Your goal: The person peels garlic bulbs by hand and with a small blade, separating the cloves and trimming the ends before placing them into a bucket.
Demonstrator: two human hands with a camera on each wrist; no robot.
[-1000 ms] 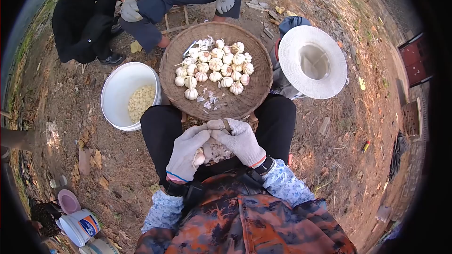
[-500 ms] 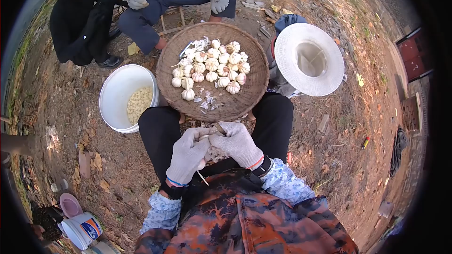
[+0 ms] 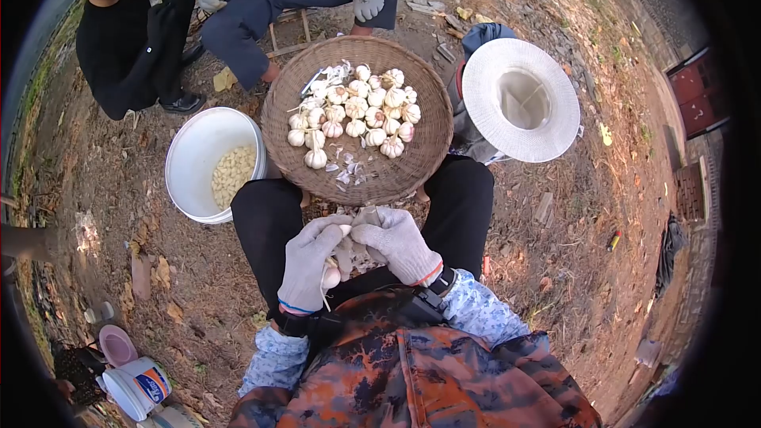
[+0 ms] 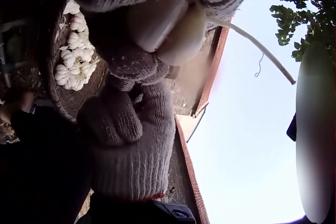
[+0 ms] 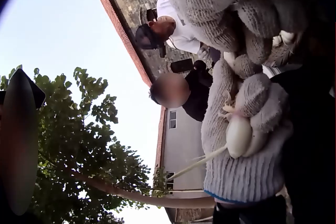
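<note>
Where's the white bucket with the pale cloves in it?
In the head view, the white bucket stands on the ground to the person's left, just beside the woven basket and the left knee.

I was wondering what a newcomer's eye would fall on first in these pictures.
Most likely the wide woven basket of whole garlic bulbs, just beyond the knees. The pale, broad-brimmed hat to its right and the white bucket of pale cloves to its left would follow. Nearer, the gloved left hand grips garlic with a long stem.
</note>
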